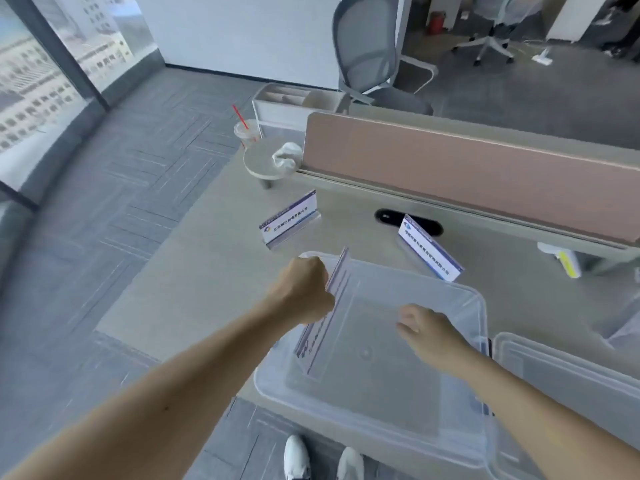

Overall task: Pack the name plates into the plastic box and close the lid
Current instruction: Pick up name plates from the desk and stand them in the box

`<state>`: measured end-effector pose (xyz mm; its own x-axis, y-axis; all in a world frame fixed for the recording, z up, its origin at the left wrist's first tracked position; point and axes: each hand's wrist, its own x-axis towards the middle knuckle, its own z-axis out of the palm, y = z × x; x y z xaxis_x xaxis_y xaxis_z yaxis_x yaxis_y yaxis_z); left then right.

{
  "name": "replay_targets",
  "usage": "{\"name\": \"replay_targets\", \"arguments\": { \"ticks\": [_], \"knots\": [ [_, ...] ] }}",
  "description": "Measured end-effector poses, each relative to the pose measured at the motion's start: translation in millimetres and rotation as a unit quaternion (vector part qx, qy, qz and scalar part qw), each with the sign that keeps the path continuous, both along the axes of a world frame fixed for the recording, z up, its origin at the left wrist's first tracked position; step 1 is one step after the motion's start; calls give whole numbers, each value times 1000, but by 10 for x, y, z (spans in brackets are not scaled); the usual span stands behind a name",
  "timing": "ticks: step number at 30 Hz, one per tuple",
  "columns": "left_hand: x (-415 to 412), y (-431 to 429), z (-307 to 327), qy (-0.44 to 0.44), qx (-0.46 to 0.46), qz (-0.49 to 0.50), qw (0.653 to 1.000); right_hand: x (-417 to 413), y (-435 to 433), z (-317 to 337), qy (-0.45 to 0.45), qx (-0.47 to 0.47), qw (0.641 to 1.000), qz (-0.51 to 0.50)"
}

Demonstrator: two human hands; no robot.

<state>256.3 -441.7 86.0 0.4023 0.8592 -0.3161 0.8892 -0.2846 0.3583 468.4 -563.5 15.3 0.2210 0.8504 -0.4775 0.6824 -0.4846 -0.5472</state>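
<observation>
A clear plastic box (pixel 479 306) stands open on the desk in front of me. My left hand (pixel 304 289) grips a name plate (pixel 329 313) on edge along the box's left inner wall. My right hand (pixel 429 330) hovers over the box's inside, fingers relaxed, holding nothing. Two more name plates stand on the desk beyond the box: one at the left (pixel 289 221), one at the right (pixel 429 249). The clear lid (pixel 568 372) lies to the right of the box.
A pink divider panel (pixel 467 168) runs along the back of the desk (pixel 194 278). On a small round shelf (pixel 258 164) sit a cup with a red straw (pixel 247 131) and crumpled white paper (pixel 287 157). An office chair (pixel 370 57) stands beyond.
</observation>
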Motion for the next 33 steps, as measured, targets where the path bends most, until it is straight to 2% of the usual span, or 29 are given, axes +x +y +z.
{"name": "replay_targets", "arguments": {
  "ticks": [3, 6, 11, 17, 22, 33],
  "knots": [
    [-54, -172, -436, 44, -20, 30, 998, 225, -297, -225, -115, -29, 983, 139],
    [-45, -282, -727, 64, -27, 52, 996, 425, -469, -305, -223, -21, 944, 242],
    [52, -392, -1056, 122, -24, 24, 992, 653, -609, -467, -303, 15, 877, 372],
    [87, -320, -1353, 182, -35, 38, 982, 737, -655, -624, -279, 132, 855, 417],
    [103, -206, -1405, 216, -38, 61, 974, 765, -630, -634, -251, 83, 863, 431],
    [121, -163, -1385, 264, -46, 69, 961, 749, -618, -590, -229, 56, 869, 436]
  ]
}}
